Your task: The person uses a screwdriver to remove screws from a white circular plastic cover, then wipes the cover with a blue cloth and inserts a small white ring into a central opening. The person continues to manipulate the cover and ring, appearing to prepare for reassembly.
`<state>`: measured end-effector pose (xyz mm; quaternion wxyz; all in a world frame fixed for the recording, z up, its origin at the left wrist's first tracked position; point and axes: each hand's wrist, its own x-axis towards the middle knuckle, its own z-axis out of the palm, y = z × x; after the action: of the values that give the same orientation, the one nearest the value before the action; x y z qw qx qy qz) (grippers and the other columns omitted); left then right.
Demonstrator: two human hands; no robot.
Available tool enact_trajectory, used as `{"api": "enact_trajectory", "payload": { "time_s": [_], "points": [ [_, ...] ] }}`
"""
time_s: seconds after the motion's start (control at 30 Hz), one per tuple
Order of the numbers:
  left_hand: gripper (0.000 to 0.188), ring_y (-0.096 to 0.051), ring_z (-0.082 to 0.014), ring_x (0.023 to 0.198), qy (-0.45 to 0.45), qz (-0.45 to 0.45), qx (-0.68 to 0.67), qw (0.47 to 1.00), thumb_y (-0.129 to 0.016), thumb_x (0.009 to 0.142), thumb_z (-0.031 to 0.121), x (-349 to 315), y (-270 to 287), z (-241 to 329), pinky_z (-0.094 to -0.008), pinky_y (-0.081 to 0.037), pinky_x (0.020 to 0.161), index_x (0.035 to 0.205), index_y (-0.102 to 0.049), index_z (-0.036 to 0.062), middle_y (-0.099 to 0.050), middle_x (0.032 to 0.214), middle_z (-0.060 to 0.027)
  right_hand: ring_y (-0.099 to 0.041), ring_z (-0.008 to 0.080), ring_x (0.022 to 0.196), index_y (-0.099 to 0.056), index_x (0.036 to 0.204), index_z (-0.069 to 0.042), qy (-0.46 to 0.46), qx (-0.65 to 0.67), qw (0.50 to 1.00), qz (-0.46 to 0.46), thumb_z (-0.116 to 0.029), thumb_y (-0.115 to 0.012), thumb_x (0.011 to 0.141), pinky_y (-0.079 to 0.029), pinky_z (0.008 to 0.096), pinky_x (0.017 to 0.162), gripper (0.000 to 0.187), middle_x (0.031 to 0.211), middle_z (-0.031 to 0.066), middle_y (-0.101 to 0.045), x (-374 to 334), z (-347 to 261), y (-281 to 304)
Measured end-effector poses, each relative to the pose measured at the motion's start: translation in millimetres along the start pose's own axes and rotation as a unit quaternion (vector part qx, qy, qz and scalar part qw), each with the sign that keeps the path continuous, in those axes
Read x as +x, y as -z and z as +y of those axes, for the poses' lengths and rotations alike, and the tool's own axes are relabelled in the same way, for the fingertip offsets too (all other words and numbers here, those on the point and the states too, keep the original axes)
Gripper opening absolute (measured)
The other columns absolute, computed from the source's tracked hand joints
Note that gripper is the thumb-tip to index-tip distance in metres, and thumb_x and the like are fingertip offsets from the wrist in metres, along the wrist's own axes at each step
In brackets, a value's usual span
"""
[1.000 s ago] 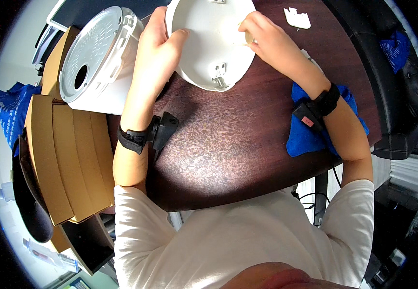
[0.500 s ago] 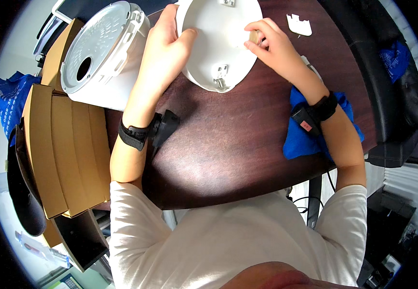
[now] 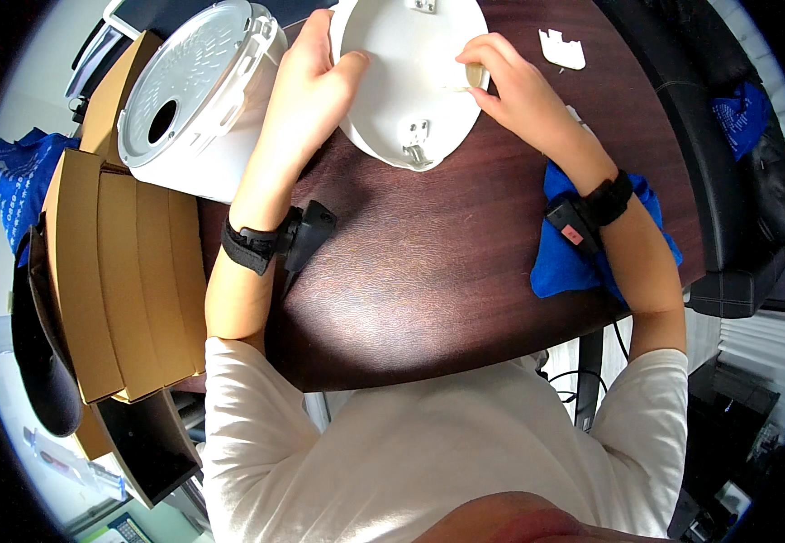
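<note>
At the far side of the table stands a white oval plastic cover (image 3: 401,81), its hollow inside facing me. Small bracketed mounts with metal parts show at its top and bottom. My left hand (image 3: 318,86) grips its left rim, thumb on the inside and fingers behind the edge. My right hand (image 3: 514,86) is at the right rim, closed on a small beige roll (image 3: 475,74) that looks like tape. A short pale strip juts left from it, over the cover's inside.
Left of the cover is a white round appliance (image 3: 229,158) with a perforated grey inner lid. Cardboard boxes (image 3: 121,281) stand at the table's left side. A small white plastic piece (image 3: 561,49) lies at the far right. A blue cloth (image 3: 560,262) lies beneath my right forearm.
My right fingers have shifted on the small roll, turning it so more of it shows, with a short strip now visible. My left hand keeps its grip on the cover.
</note>
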<state>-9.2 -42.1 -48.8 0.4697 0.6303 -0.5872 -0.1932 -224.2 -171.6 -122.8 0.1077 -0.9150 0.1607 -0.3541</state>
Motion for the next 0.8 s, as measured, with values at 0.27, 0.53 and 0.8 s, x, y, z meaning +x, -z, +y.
{"api": "enact_trajectory", "payload": {
  "time_s": [0.27, 0.53, 0.8],
  "points": [
    [0.026, -0.058, -0.0134, 0.087, -0.002, -0.005, 0.005, 1.000, -0.054, 0.087, 0.010, 1, 2, -4, -0.0284, -0.046, 0.081, 0.112, -0.055, 0.0013, -0.062, 0.094, -0.0064, -0.065, 0.0286, 0.095, -0.058, 0.112, -0.006, 0.019, -0.006, 1.000, 0.018, -0.006, -0.073, 0.079, -0.054, 0.0366, 0.082, 0.037, 0.110, 0.0108, -0.058, 0, 4, -3],
    [0.026, -0.059, -0.0129, 0.088, -0.014, -0.010, -0.005, 1.000, -0.055, 0.087, 0.008, -1, 0, -1, -0.0281, -0.047, 0.080, 0.112, -0.055, 0.0017, -0.062, 0.094, -0.0063, -0.063, 0.0125, 0.070, -0.061, 0.115, -0.006, -0.124, 0.121, 0.985, -0.010, -0.017, -0.080, 0.077, -0.052, 0.0262, 0.066, 0.044, 0.102, 0.0103, -0.060, -1, 4, -1],
    [0.024, -0.059, -0.0125, 0.087, -0.024, -0.005, 0.005, 1.000, -0.054, 0.087, 0.007, -3, -1, 1, -0.0275, -0.047, 0.079, 0.111, -0.055, 0.0018, -0.062, 0.093, -0.0057, -0.065, 0.0152, 0.064, -0.058, 0.112, -0.002, -0.205, 0.121, 0.971, -0.017, -0.026, -0.079, 0.081, -0.051, 0.0271, 0.060, 0.044, 0.077, 0.0091, -0.065, -6, 5, -6]
  ]
}}
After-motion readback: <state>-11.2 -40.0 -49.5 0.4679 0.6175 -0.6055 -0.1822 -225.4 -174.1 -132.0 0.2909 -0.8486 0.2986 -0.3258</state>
